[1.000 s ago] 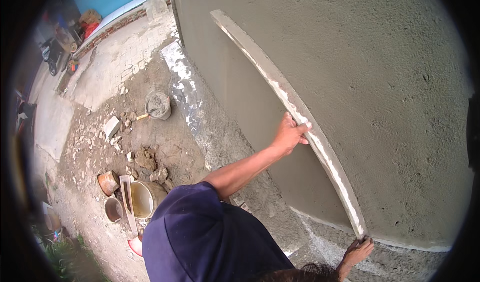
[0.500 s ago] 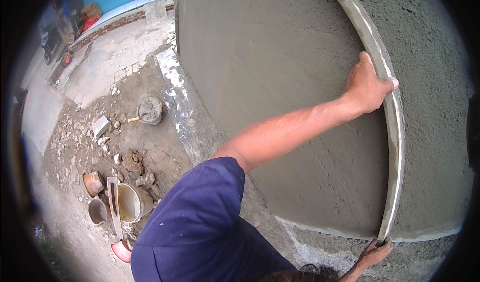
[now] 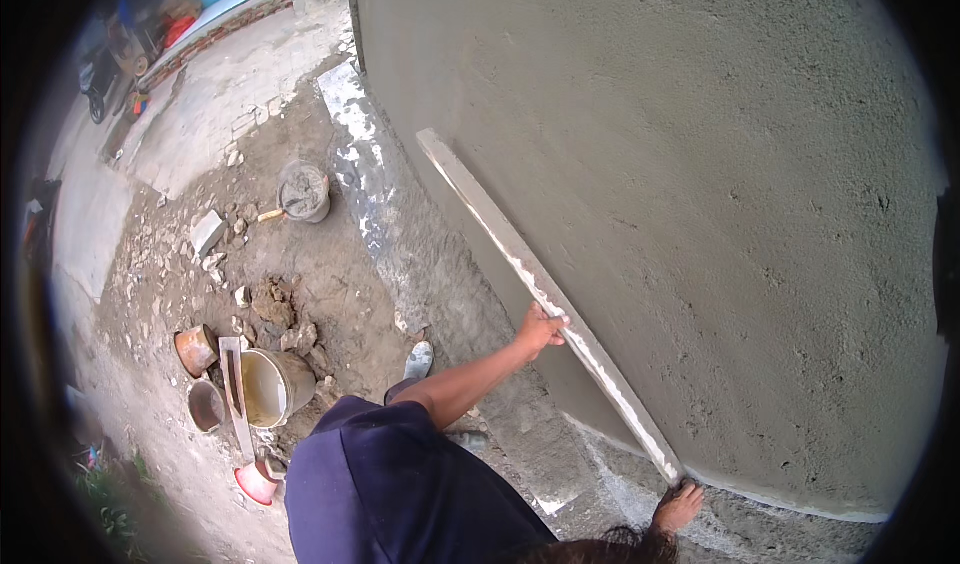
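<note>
A long, straight, mortar-smeared screed bar (image 3: 500, 232) lies slantwise against a wet grey plastered wall (image 3: 680, 164), running from upper left to lower right. Its upper end is free of my hands. My left hand (image 3: 542, 330) grips the bar a little below its middle, fingers wrapped over the edge. At the lower end, close to the foot of the wall, my right hand (image 3: 680, 507) holds the tip with bent fingers. Plaster beside the bar looks fairly smooth; farther right it is rougher and pitted.
On the ground to the left stands a mortar bucket (image 3: 303, 194) with a wooden handle (image 3: 270, 215) beside it. A larger bucket (image 3: 290, 389), a long float (image 3: 234, 374), small pails (image 3: 205, 406) and a red-white bowl (image 3: 257, 483) cluster nearer. Rubble (image 3: 272, 302) and a block (image 3: 207, 232) lie around.
The bar has swung from nearly upright to a leftward slant, its top coming down and left. My left hand has moved down and left with it; my right hand has shifted slightly left.
</note>
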Demonstrator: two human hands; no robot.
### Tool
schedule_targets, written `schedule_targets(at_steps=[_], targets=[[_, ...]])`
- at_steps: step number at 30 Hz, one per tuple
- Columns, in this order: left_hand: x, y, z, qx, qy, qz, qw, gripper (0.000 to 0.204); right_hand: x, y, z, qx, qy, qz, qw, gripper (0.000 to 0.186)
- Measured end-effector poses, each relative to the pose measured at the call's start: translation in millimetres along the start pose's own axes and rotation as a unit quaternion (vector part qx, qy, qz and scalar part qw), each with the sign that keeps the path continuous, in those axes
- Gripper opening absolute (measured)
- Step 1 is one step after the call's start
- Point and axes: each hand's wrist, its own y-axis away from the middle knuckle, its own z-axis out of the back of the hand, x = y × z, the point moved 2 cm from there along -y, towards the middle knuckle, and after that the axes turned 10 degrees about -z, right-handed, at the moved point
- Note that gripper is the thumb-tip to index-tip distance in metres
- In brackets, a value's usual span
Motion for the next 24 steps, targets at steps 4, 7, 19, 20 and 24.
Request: schedule_targets(at_steps=[4,7,19,20,24], targets=[[17.7,-41.9,12.5,0.008,-0.017,-0.002,1.0,0.073,28.2,-3.6,-18.5,0.006,0.018,0.002,1.0,0.024],[7.8,-58.6,13.8,-0.005,-0.043,-0.015,0.999,0.061,38.8,-5.6,-19.9,-0.006,-0.011,-0.002,1.0,0.026],[-186.3,-66.6,-18.4,0.039,-0.081,-0.177,0.98,0.056,105.7,-32.3,47.5,-0.085,-0.067,-0.024,0.994,0.03],[-191.7,-65.6,-19.4,0.034,-0.084,-0.183,0.979,0.055,110.6,-34.9,46.9,-0.084,-0.062,-0.019,0.994,0.031],[-159.8,-67.7,-4.2,-0.003,-0.073,-0.14,0.988,0.058,111.6,-30.1,26.4,-0.075,-0.071,-0.009,0.995,0.03]])
